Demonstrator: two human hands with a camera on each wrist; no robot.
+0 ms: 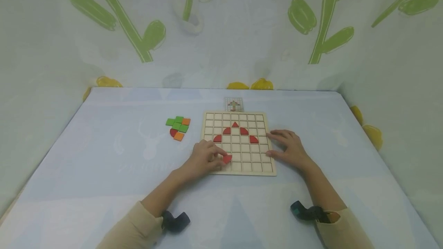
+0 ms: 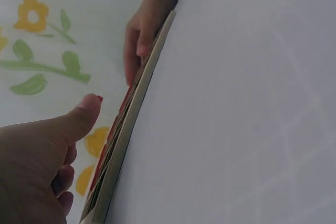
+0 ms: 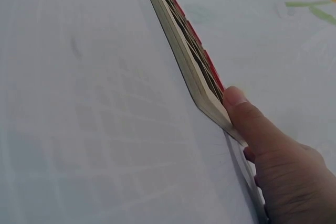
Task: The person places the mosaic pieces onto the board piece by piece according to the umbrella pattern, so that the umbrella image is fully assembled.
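Observation:
A wooden grid board (image 1: 246, 167) lies on the table before me. Over its lower left squares my left hand (image 1: 205, 157) pinches a red piece (image 1: 227, 159), whose exact shape is partly covered by the fingers; only a red tip shows by the thumb in the left wrist view. My right hand (image 1: 289, 147) rests against the board's right edge, fingers and thumb spread along it; in the right wrist view the thumb (image 3: 236, 97) touches the rim near a corner. Set in the grid are a red triangle (image 1: 235, 124) and several red quarter-circle pieces (image 1: 227, 131).
Left of the board lie loose tiles: several green squares (image 1: 184, 128), orange squares (image 1: 178, 136) and a red rounded piece (image 1: 173, 132). A small pattern card (image 1: 233, 104) sits at the board's far edge. Leaf-printed cloth walls (image 1: 242, 49) stand behind and beside the table.

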